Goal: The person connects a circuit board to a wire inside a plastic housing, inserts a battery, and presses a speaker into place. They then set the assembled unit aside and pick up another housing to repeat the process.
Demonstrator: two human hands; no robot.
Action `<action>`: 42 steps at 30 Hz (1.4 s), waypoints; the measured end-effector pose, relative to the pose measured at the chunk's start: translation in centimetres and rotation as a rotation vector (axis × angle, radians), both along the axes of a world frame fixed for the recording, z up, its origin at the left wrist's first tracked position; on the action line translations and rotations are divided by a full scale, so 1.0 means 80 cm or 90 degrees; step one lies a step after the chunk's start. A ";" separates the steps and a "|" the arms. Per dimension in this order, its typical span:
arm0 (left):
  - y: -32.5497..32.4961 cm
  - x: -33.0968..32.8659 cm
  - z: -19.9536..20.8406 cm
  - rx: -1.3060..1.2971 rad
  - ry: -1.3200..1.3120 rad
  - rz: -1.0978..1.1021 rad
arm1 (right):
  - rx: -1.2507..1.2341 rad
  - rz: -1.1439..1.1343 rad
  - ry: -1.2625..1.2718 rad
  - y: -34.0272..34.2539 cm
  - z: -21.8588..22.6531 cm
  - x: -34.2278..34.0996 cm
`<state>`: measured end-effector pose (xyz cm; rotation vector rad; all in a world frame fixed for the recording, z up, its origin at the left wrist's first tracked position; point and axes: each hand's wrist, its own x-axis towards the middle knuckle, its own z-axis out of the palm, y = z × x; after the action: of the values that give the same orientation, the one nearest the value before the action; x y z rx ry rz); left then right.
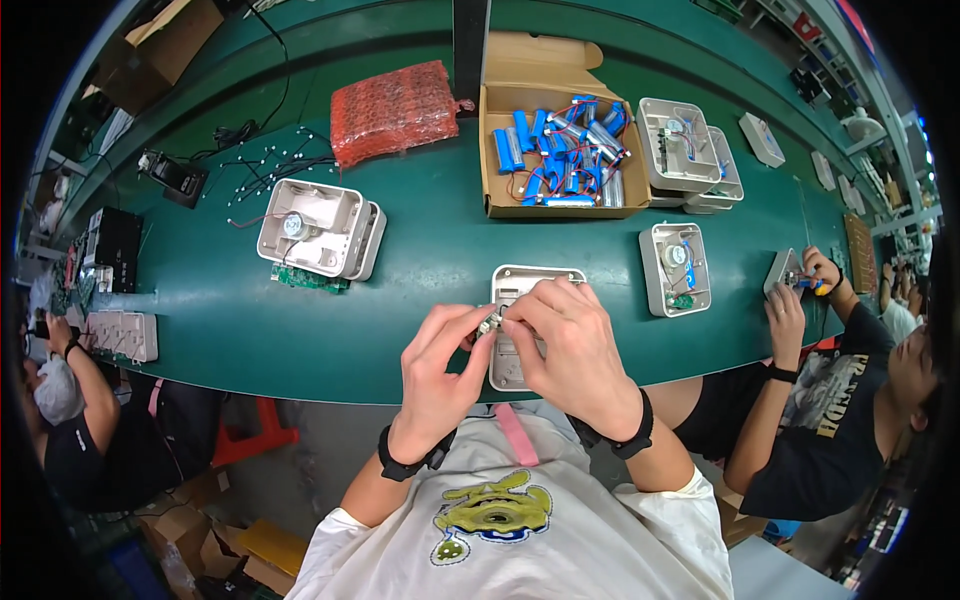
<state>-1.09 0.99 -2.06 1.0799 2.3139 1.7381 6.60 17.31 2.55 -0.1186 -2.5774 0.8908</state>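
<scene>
My left hand [437, 358] pinches a small circuit board [487, 326] with pale connectors between thumb and fingers. Close against it, the fingers of my right hand [575, 345] are drawn together at the board's edge; whatever they grip is too small and covered to name. Both hands are over an open light-grey plastic housing [507, 372] at the near edge of the table, and they hide much of its inside.
A cardboard box [566, 212] of blue batteries stands at the back, beside a red bubble-wrapped package [392, 112]. Stacked housings [312, 230] rest on green boards [310, 281] at left. Another housing [655, 268] lies right. Co-workers sit on both sides, one person's hand [787, 318] working at right.
</scene>
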 end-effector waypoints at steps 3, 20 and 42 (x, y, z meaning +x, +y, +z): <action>0.001 0.002 0.004 -0.006 -0.003 0.001 | 0.017 -0.007 -0.002 -0.003 0.000 0.001; 0.001 0.001 0.002 0.018 0.113 -0.018 | 0.086 -0.040 0.032 -0.022 -0.010 -0.001; -0.005 0.005 -0.016 0.065 -0.105 0.034 | 0.096 -0.078 -0.077 0.186 -0.016 -0.133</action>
<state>-0.71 0.61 -3.37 0.8591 2.1958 1.9054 -4.08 32.22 1.30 -0.2921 -2.7053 0.6620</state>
